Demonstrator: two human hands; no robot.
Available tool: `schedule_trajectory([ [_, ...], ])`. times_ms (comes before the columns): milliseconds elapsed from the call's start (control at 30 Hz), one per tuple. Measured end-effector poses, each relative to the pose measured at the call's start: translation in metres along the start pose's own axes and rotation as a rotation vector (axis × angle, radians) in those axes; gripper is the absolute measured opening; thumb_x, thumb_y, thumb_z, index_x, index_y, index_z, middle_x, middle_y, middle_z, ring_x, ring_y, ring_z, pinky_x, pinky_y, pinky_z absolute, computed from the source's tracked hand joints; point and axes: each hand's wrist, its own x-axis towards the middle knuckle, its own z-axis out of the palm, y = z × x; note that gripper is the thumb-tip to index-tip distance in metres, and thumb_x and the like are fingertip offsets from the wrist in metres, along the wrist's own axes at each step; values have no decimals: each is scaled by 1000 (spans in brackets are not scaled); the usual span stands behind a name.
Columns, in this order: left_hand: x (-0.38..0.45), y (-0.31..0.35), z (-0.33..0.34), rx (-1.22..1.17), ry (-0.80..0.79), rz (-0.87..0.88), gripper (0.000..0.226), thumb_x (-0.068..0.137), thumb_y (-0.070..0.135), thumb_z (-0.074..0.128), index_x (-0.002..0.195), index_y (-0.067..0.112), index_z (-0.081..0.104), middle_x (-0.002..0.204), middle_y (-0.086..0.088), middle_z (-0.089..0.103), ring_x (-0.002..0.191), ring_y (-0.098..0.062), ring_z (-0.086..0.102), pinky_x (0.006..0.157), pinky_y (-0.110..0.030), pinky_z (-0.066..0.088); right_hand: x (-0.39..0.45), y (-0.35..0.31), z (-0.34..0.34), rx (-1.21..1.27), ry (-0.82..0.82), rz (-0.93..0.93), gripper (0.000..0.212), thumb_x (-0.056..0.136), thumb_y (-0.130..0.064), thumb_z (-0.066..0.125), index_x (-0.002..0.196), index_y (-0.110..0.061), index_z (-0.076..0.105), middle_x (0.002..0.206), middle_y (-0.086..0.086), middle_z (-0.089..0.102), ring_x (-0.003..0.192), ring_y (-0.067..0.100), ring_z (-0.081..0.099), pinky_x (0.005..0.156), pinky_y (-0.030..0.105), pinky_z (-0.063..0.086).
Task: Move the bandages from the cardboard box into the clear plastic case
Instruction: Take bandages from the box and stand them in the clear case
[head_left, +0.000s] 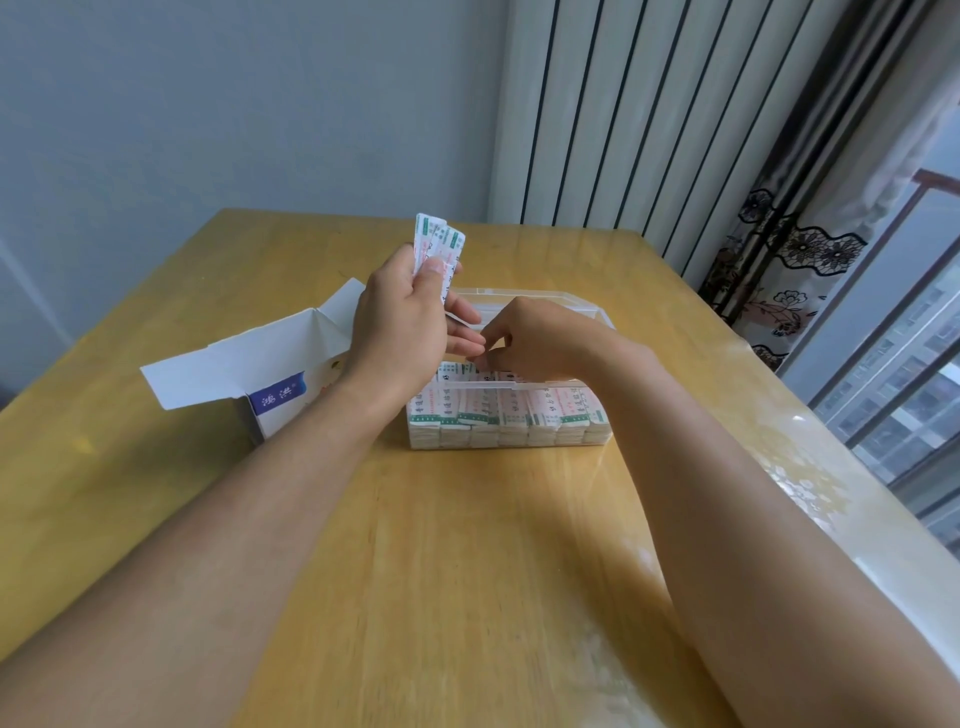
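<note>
Cardboard box open, case nearly full

Left grip (402, 317) pinches a few bandages (439, 244) above the clear plastic case (506, 410). Right grip (524, 338) pinches a bandage in the packed rows beneath it. Cardboard box (270, 374) stands left of both on the counter (467, 571).

A single wide-angle view comes from the person's head, looking forward and down across the desk (493, 545) toward the far wall and the corner by the window (893, 364). It sits close above both forearms, which enter from the bottom edge. The wide lens bends straight lines near the frame's borders.
</note>
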Motion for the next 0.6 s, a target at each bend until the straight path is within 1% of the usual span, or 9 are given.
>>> schedule_trajectory([
  [100, 0, 0, 0, 2, 4, -4, 28, 112, 21, 29, 115, 10, 55, 78, -12, 70, 60, -26, 73, 55, -28, 60, -3, -2, -2, -11, 17, -19, 20, 98, -32, 64, 113, -28, 76, 73, -17, 56, 64, 4, 47, 54, 20, 32],
  [233, 1, 0, 0, -4, 2, -3, 28, 112, 21, 29, 116, 9, 55, 80, -14, 70, 61, -29, 73, 57, -31, 62, -4, -4, -3, 16, 37, -35, 19, 95, -34, 68, 111, -27, 77, 67, -15, 53, 60, 6, 46, 53, 22, 31],
  [433, 1, 0, 0, 1, 5, -4, 29, 112, 21, 29, 117, 9, 55, 81, -14, 70, 61, -28, 73, 56, -29, 61, -5, -5, -2, 3, 41, -32, 20, 95, -32, 68, 112, -25, 77, 68, -15, 54, 60, 5, 48, 53, 22, 33],
  [500, 1, 0, 0, 0, 7, -4, 29, 112, 21, 29, 117, 9, 55, 81, -15, 70, 61, -28, 73, 56, -29, 61, -4, -5, -1, 19, 20, -11, 24, 93, -37, 70, 113, -25, 76, 70, -14, 54, 62, 5, 48, 54, 22, 33],
  [567, 2, -1, 0, -2, 6, -3, 28, 112, 21, 29, 116, 10, 55, 80, -14, 70, 61, -29, 74, 56, -31, 61, -4, -7, -1, 40, 25, -9, 27, 87, -43, 75, 110, -27, 75, 72, -14, 56, 64, 5, 51, 55, 22, 35],
  [600, 2, -1, 0, -5, 5, -3, 28, 111, 21, 29, 116, 10, 55, 79, -13, 70, 61, -29, 73, 57, -31, 61, -4, -7, -1, 40, 28, -14, 23, 86, -43, 76, 103, -28, 75, 72, -13, 56, 64, 4, 51, 54, 22, 35],
])
